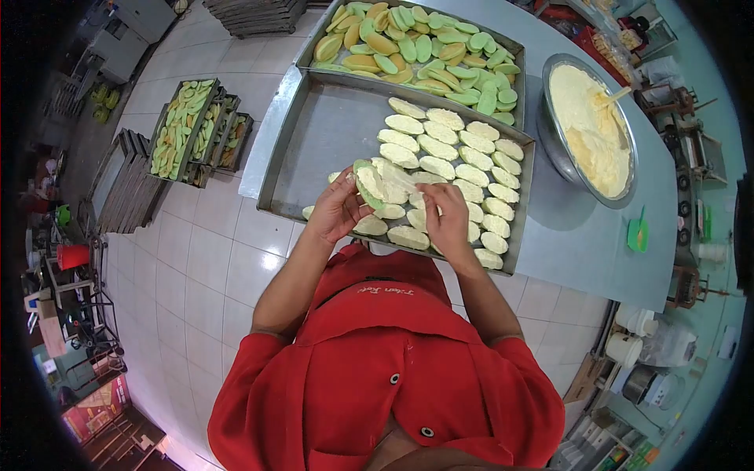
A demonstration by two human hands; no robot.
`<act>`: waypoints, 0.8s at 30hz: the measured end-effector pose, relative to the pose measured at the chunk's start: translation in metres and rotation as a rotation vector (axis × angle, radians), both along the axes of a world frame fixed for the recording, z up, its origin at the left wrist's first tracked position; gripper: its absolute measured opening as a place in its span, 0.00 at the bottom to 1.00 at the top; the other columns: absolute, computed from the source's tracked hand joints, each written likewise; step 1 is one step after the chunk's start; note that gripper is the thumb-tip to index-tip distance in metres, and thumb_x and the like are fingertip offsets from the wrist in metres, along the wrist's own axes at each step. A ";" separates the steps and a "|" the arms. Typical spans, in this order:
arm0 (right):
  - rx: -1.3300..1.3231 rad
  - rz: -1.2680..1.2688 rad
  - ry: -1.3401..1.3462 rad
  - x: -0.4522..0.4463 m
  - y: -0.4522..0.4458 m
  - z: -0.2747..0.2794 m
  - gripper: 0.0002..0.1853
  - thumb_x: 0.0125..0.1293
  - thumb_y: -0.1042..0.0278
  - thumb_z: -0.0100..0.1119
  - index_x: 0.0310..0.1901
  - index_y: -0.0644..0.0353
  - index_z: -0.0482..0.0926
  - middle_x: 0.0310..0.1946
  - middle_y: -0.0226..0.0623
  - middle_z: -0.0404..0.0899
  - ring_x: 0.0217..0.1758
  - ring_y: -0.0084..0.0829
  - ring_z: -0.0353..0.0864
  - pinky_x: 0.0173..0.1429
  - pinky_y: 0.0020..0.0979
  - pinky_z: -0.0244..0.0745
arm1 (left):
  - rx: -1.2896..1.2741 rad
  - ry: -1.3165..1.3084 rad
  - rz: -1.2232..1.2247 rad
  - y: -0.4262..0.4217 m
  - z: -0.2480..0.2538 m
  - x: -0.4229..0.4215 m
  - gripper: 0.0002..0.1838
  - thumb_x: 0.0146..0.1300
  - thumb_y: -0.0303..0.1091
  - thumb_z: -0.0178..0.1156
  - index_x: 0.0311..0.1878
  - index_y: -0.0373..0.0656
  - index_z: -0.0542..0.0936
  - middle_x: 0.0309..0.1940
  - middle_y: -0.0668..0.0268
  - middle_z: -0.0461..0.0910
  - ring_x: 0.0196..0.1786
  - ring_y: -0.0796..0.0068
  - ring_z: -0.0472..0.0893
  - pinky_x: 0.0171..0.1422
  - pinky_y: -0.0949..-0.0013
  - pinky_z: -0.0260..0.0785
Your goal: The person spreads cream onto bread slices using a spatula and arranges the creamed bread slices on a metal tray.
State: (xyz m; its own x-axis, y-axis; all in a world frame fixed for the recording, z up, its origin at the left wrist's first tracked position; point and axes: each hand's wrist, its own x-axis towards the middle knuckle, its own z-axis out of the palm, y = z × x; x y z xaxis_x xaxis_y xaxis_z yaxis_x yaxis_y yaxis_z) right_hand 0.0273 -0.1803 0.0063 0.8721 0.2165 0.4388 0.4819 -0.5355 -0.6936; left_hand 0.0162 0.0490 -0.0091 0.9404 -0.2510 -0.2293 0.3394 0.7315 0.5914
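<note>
My left hand is closed around a green oval bread piece, holding it tilted over the near part of a metal tray. Pale cream covers the upward face of the bread. In my right hand is a pale, flat spreader, its blade at the cream on the bread; its exact shape is blurred. Below both hands, rows of cream-topped bread pieces fill the right and near parts of the tray. The tray's left part shows bare metal.
Behind stands another tray of green and golden bread pieces. A steel bowl of pale cream with a utensil in it sits to the right, near a small green container. Bread-filled trays are stacked at floor left.
</note>
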 end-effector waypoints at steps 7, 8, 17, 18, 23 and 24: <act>0.012 0.164 0.020 0.005 0.004 0.042 0.13 0.61 0.81 0.55 0.46 0.58 0.81 0.33 0.40 0.78 0.39 0.42 0.77 0.42 0.37 0.72 | 0.009 0.091 -0.047 -0.006 0.000 -0.005 0.26 0.72 0.45 0.53 0.69 0.44 0.65 0.60 0.61 0.74 0.58 0.67 0.80 0.52 0.66 0.82; -0.036 0.247 0.072 0.004 0.003 0.045 0.14 0.59 0.81 0.55 0.46 0.56 0.81 0.33 0.39 0.77 0.39 0.42 0.76 0.41 0.38 0.72 | -0.016 0.114 -0.034 -0.008 -0.001 -0.006 0.25 0.74 0.42 0.52 0.70 0.44 0.64 0.60 0.60 0.74 0.57 0.66 0.80 0.51 0.65 0.83; -0.008 0.362 0.076 0.001 -0.023 0.049 0.16 0.55 0.82 0.57 0.44 0.56 0.82 0.35 0.39 0.76 0.39 0.42 0.76 0.42 0.37 0.72 | -0.085 0.234 0.099 -0.028 -0.016 0.000 0.22 0.76 0.46 0.47 0.66 0.45 0.68 0.58 0.60 0.76 0.57 0.67 0.80 0.58 0.64 0.79; -0.029 0.300 0.011 0.003 -0.025 0.049 0.16 0.54 0.82 0.57 0.45 0.55 0.83 0.36 0.39 0.76 0.39 0.42 0.76 0.42 0.37 0.72 | -0.090 0.214 0.086 -0.031 -0.017 0.000 0.23 0.76 0.48 0.47 0.65 0.46 0.69 0.57 0.62 0.77 0.56 0.69 0.80 0.56 0.66 0.79; -0.096 0.140 -0.219 0.014 -0.034 0.039 0.18 0.52 0.81 0.61 0.45 0.53 0.85 0.36 0.38 0.75 0.39 0.41 0.74 0.40 0.38 0.70 | 0.014 0.165 0.003 -0.063 0.013 -0.008 0.25 0.75 0.52 0.46 0.68 0.49 0.65 0.59 0.67 0.75 0.56 0.73 0.79 0.55 0.70 0.79; -0.092 0.142 -0.219 0.017 -0.037 0.037 0.18 0.52 0.81 0.61 0.45 0.53 0.85 0.36 0.38 0.75 0.39 0.41 0.74 0.40 0.38 0.70 | -0.020 0.153 0.007 -0.073 0.020 -0.009 0.26 0.75 0.52 0.46 0.69 0.49 0.64 0.59 0.67 0.75 0.56 0.74 0.79 0.53 0.71 0.80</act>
State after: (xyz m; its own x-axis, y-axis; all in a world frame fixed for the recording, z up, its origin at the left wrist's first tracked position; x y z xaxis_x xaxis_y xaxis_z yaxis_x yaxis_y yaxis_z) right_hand 0.0447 -0.2176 0.0430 0.7167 0.3773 0.5865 0.6897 -0.5081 -0.5159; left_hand 0.0069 -0.0241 0.0105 0.8966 -0.2505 -0.3650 0.4193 0.7451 0.5186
